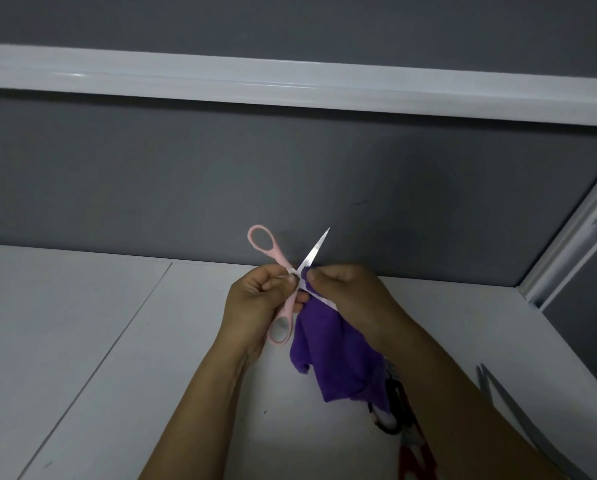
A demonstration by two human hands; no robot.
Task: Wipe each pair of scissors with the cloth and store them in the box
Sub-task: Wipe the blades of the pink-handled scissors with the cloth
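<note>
White desk [117,341] — pink scissors [277,260], purple cloth [331,348].

A place like an office cubicle is being shown. A flat white desk [82,306] is being closed in at the back by a grey partition panel [290,185], and that panel is being crossed by a glossy white rail [290,81], with more grey panel being seen above it. On the right, the corner is being formed by a white frame post [567,244] that is meeting a second grey panel [584,334]. The desk top is being divided by a thin seam [116,341].
</note>
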